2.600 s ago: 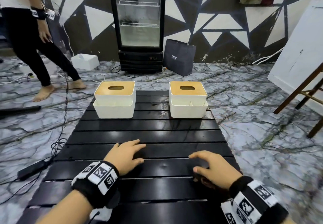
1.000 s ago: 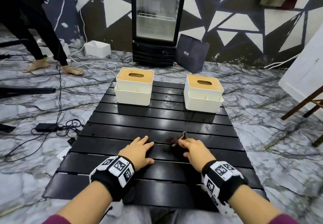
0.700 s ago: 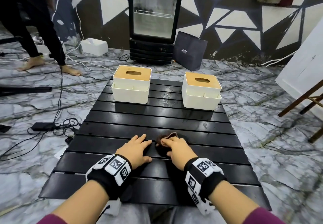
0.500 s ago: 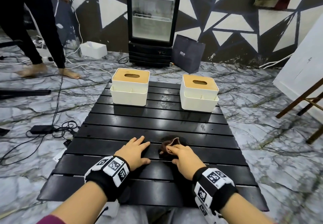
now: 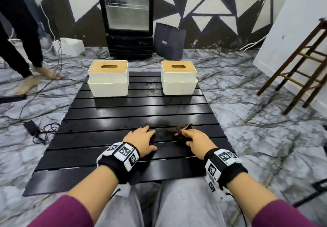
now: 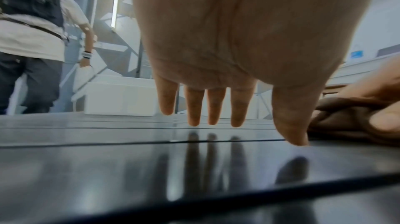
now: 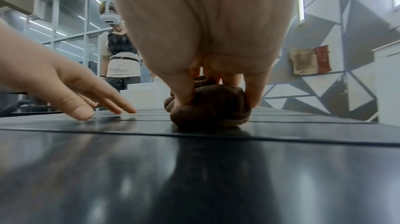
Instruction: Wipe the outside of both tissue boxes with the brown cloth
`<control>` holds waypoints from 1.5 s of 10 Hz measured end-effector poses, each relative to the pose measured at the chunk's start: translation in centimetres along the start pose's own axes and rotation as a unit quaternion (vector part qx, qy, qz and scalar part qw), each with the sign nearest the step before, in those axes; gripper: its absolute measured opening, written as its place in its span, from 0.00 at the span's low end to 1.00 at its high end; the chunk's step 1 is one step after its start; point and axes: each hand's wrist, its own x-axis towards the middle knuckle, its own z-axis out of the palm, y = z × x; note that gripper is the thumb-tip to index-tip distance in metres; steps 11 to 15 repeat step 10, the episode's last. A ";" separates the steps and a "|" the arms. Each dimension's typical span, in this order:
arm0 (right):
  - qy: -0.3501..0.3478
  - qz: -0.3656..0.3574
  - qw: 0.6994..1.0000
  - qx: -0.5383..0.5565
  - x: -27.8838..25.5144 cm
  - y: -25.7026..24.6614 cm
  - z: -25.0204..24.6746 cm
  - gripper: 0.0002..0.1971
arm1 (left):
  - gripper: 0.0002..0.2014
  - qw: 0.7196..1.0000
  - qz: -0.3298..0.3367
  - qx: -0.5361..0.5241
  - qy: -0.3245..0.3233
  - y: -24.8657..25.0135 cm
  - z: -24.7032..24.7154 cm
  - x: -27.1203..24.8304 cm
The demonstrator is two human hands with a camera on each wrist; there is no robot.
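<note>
Your right hand (image 5: 198, 139) curls over the bunched brown cloth (image 7: 208, 106) on the black slatted desk (image 5: 106, 120), thumb and fingers closed round the wad, one corner poking up past your fingertips. Just beside it, your left hand (image 5: 141, 140) lies flat on the slats, fingers straight, holding nothing. Both tissue boxes stand well ahead of your hands at the far end of the desk: the right tissue box (image 5: 179, 79) almost straight beyond the cloth hand, the left tissue box (image 5: 108, 80) ahead of the idle hand and a little to its left, so the cloth hand looks nearer the right one. Neither box appears touched yet. Half a second earlier the cloth hand sat close against your left hand; now it has slid to your right, opening a gap between them.
</note>
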 end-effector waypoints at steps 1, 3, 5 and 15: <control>0.012 0.009 1.000 0.019 -1.5 1.1 -0.8 0.24 | 0.34 0.999 0.041 -0.006 -0.007 3.9 1.0 0.4; 0.035 0.007 0.999 0.040 -4.0 2.5 -1.1 0.24 | 0.35 0.998 0.058 0.016 -0.004 7.2 2.2 0.2; 0.037 -0.030 0.998 0.051 -4.8 3.3 -0.3 0.24 | 0.34 0.999 0.054 0.004 -0.001 7.7 3.1 0.1; 0.047 -0.020 0.997 0.062 -5.5 2.7 -5.1 0.26 | 0.24 0.988 0.100 -0.098 0.059 5.0 1.8 -1.5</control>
